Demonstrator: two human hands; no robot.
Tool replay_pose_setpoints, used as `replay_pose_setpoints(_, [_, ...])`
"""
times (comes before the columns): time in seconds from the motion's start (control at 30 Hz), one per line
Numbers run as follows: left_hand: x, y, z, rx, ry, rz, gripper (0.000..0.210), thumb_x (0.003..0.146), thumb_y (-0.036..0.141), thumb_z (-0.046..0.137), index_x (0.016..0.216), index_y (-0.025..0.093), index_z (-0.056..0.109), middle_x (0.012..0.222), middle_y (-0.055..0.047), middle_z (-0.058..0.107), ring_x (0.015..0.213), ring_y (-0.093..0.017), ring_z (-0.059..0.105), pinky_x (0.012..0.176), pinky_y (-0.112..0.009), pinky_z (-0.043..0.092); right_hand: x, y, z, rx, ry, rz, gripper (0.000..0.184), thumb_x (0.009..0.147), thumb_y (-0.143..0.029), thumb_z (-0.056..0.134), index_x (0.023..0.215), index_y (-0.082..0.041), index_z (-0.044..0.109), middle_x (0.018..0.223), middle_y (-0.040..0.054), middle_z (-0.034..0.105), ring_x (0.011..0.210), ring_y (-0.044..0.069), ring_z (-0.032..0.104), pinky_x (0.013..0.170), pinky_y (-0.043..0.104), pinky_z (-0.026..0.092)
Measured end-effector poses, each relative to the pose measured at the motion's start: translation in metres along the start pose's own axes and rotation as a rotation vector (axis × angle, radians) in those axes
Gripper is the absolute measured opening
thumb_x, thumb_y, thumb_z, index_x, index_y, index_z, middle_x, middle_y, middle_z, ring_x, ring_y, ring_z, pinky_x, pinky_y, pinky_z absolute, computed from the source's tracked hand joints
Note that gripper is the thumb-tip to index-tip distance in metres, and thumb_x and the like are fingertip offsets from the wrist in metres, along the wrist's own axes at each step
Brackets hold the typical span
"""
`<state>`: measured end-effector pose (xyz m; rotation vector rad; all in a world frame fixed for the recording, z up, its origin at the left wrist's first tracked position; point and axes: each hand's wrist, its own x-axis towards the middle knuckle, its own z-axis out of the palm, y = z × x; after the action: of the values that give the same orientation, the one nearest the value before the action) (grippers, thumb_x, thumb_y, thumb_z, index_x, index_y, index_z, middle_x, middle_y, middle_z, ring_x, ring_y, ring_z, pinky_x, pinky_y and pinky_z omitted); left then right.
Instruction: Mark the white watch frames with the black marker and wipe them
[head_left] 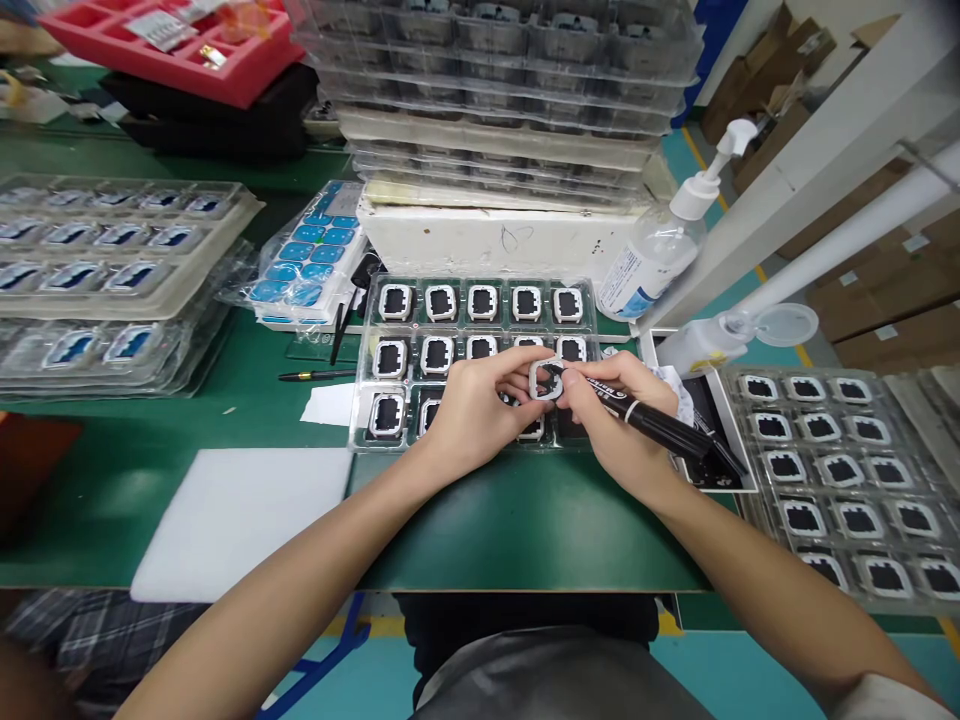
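One frame (535, 382), which I judge light and rigid, best rim-held: pinched between left fingertips (541, 353); right fingers (579, 394) clasp marker (664, 426).

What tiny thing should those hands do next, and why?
Maybe run the marker lightly along the little frame, because the left hand holds that frame and the right hand points the marker at it. Whether marker and frame touch is hard to tell.

I have the left forearm (322, 560) and the right forearm (765, 580) slanting forward and inward on my feed, both bare, the left hand (474, 408) curled into a thumb-and-finger pinch, the right hand (626, 435) closed in a writing grip, their fingertips (541, 353) almost meeting.
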<state>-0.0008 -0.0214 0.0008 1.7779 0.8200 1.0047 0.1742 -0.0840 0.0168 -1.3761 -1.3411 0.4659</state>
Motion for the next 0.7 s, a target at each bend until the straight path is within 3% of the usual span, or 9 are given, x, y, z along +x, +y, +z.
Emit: replay_pose_setpoints(0.7, [-0.0002,-0.0004,0.0003,0.047,-0.012,0.085,0.043,0.084,0.007,0.077,0.127,0.014,0.077,0.100,-0.005,0.081,0.082,-0.014,0.076,0.082,-0.027,0.070,-0.0009,0.0016,-0.0006,-0.028,-0.012,0.019,0.009,0.097,-0.033,0.076,0.092,-0.026,0.075,0.077,-0.0028,0.078,0.066,0.017,0.075,0.062,0.029,0.060])
